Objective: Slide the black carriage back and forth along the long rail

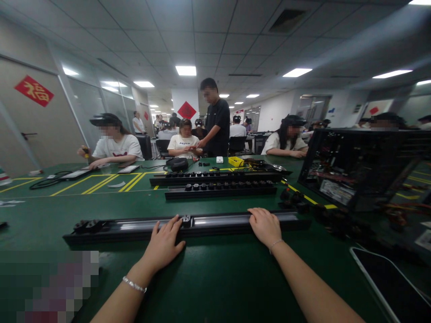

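A long black power track (222, 220) with a shiny channel lies across the green table in front of me. My left hand (164, 244) rests on its near side, fingers spread and thumb apart, the fingertips beside a single black socket module (186, 220). Whether they touch that module I cannot tell. Farther right, my right hand (266, 226) is bent over the track, its fingers together and hooked on the far edge. Two more socket modules (86, 225) sit at the track's left end.
Beyond lie two similar tracks (220, 193) carrying several modules. Loose black modules (294, 197) stand at the right, before an open computer case (343, 170). A phone (387, 278) lies near right. A yellow tray (235, 161) is at the back, with several people seated around.
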Demonstrator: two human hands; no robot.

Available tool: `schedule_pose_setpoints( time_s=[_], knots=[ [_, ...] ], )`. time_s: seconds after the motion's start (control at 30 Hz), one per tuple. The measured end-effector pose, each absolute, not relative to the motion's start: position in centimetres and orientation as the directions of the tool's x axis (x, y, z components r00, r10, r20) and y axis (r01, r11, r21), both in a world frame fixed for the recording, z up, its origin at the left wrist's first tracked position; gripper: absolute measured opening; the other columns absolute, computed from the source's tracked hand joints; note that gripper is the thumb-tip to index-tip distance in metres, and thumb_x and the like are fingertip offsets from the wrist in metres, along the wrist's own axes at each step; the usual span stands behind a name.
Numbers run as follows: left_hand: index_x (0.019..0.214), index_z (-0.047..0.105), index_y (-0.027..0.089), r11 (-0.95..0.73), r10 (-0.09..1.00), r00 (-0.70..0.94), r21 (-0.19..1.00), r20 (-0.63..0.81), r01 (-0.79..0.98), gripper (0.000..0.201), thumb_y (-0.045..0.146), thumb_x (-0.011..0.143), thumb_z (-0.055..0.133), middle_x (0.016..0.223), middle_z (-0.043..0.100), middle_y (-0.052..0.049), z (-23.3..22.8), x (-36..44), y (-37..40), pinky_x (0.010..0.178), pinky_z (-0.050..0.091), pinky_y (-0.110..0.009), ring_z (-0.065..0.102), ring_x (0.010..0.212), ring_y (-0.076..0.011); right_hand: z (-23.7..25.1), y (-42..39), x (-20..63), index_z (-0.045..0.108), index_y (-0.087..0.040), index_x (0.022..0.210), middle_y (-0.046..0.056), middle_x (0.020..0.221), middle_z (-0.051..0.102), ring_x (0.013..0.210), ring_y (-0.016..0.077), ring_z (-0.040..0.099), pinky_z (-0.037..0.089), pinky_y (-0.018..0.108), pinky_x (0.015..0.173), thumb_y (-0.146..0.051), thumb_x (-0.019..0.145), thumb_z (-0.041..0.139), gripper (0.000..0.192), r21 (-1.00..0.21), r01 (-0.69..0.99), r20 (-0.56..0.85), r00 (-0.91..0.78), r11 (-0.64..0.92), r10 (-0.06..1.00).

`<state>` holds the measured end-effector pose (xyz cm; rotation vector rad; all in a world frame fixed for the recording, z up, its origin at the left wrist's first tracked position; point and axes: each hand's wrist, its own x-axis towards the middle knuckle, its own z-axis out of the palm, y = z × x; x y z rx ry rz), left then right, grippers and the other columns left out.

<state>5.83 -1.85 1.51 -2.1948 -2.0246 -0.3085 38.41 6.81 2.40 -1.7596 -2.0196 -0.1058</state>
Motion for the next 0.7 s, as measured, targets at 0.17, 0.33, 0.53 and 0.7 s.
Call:
schedule_pose_setpoints(
  time_s=[0.17, 0.33, 0.53, 0.7],
  knots=[
    [0.134, 0.036, 0.021, -0.068, 0.972, 0.057, 0.039, 0.228, 0.997, 0.064, 0.04, 0.074, 0.045, 0.145, 0.031, -0.007, 1.73, 5.94, -1.92, 0.108, 0.012, -0.054, 0.037, 0.127, -0.0256, 2.09, 6.97, 38.47, 0.062, -0.027, 0.109, 0.001, 0.117, 0.061, 0.113, 0.018, 0.047, 0.031, 0.036, 0.091, -0.026, 0.084, 0.033, 0.039, -0.222, 0.957, 0.414, -0.079, 0.185, 0.907],
    [0.134, 0.035, 0.025, -0.063, 0.975, 0.05, 0.053, 0.216, 0.997, 0.063, 0.041, 0.074, 0.045, 0.146, 0.031, -0.005, 1.87, 5.91, -1.9, 0.108, 0.012, -0.054, 0.036, 0.127, -0.0253, 2.19, 6.89, 38.46, 0.062, -0.027, 0.109, 0.001, 0.118, 0.06, 0.114, 0.0177, 0.046, 0.031, 0.036, 0.091, -0.026, 0.084, 0.032, 0.039, -0.227, 0.955, 0.409, -0.084, 0.19, 0.909],
    [0.134, 0.035, 0.029, -0.059, 0.973, 0.046, 0.054, 0.225, 0.997, 0.063, 0.041, 0.074, 0.046, 0.145, 0.032, -0.004, 1.82, 6.01, -1.83, 0.107, 0.01, -0.057, 0.038, 0.126, -0.027, 2.44, 6.74, 38.41, 0.062, -0.027, 0.111, 0.0, 0.119, 0.059, 0.114, 0.0176, 0.045, 0.031, 0.036, 0.093, -0.027, 0.084, 0.031, 0.04, -0.225, 0.959, 0.385, -0.076, 0.174, 0.92],
    [0.133, 0.037, 0.028, -0.067, 0.966, 0.05, 0.058, 0.255, 0.996, 0.061, 0.039, 0.074, 0.046, 0.144, 0.034, -0.006, 1.7, 6.19, -1.95, 0.106, 0.009, -0.059, 0.041, 0.124, -0.0273, 2.72, 6.61, 38.4, 0.061, -0.026, 0.112, 0.001, 0.12, 0.059, 0.115, 0.0179, 0.045, 0.031, 0.037, 0.092, -0.026, 0.084, 0.031, 0.041, -0.233, 0.957, 0.361, -0.081, 0.174, 0.929]
  ],
)
